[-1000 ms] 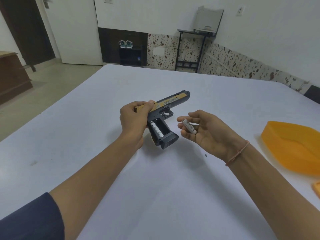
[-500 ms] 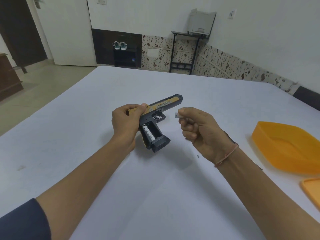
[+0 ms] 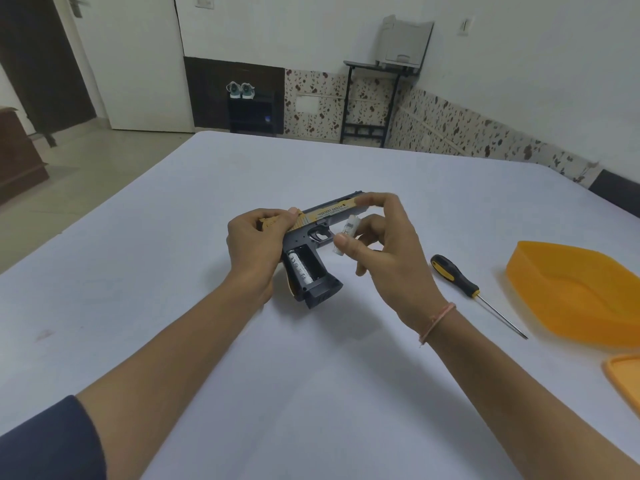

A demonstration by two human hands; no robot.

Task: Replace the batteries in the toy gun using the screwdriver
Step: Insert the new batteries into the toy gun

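Observation:
My left hand (image 3: 254, 247) grips the rear of a black and gold toy gun (image 3: 311, 237), held above the white table (image 3: 311, 393). The grip's battery compartment lies open, with one white battery (image 3: 300, 269) inside and an empty slot beside it. My right hand (image 3: 384, 247) pinches a second white battery (image 3: 346, 233) between thumb and fingers, just right of the trigger guard, while its index fingertip touches the barrel. A screwdriver (image 3: 460, 284) with a black and yellow handle lies on the table, to the right of my right hand.
An orange plastic container (image 3: 581, 292) stands at the right edge of the table. Its orange lid (image 3: 623, 379) lies nearer to me at the frame's edge. The room's floor, door and a small stand are beyond the table.
My right hand has unclenched from a fist and moved up to the gun, now pinching the battery in its fingertips. The view has shifted, bringing the screwdriver into sight.

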